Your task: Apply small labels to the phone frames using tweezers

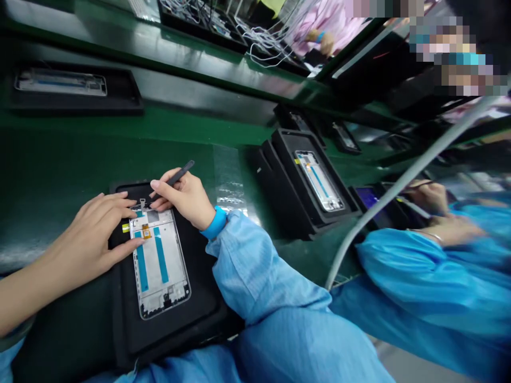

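A phone mid-frame (175, 266) with blue strips, an orange flex piece and a yellow tab lies in a black foam tray (123, 324). My left hand (98, 226) rests over its upper left side. Those fingers are stretched out and apart, the thumb touching the frame near the orange flex piece (147, 232). In my right hand (187, 194) is a thin black spudger (184, 171), gripped between thumb and fingers at the frame's top edge. A small metal piece (142, 204) shows there between the two hands. The spudger's lower end is hidden by my fingers.
Stacked black trays (287, 202) with another phone frame (319, 181) stand to the right. A further tray (120, 103) lies at the back left. A grey cable (399, 186) crosses the right side, near a co-worker's blue sleeve (411, 255). White cables (271, 40) lie beyond.
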Motion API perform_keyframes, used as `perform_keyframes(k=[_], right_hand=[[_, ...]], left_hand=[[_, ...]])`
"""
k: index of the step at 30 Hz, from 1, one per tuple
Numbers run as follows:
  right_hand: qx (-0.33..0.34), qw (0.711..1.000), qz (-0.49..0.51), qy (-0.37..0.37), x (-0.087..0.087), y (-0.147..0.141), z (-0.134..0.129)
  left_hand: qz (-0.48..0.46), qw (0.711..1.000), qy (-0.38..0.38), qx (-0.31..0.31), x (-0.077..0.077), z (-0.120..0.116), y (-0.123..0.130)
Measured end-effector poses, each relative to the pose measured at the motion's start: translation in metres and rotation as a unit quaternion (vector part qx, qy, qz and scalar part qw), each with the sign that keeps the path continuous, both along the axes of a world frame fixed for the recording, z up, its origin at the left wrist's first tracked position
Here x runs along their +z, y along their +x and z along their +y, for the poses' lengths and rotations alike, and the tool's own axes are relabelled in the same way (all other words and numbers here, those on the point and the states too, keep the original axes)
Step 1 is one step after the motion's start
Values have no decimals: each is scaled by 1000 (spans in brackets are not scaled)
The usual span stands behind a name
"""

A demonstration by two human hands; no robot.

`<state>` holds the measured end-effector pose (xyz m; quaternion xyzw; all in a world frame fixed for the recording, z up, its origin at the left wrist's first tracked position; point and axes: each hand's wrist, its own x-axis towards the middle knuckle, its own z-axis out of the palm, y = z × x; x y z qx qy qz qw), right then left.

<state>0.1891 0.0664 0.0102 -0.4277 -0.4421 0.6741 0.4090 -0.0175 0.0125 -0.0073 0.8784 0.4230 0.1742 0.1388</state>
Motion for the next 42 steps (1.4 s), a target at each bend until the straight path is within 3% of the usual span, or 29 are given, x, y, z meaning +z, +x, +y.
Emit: perform_keyframes(k=[14,28,36,42], right_hand=[[23,999,-43,8,0,0,-2],[12,997,-72,31,-1,-1,-5],[18,981,-151,117,-3,0,-10],[-75,987,-83,113,1,3,-6]], left_hand=[[-11,1000,-17,2,2,-3,2],[12,999,22,-24,0,-2,1],[60,997,35,-22,6,-4,4],[78,996,40,-8,5,-9,8]])
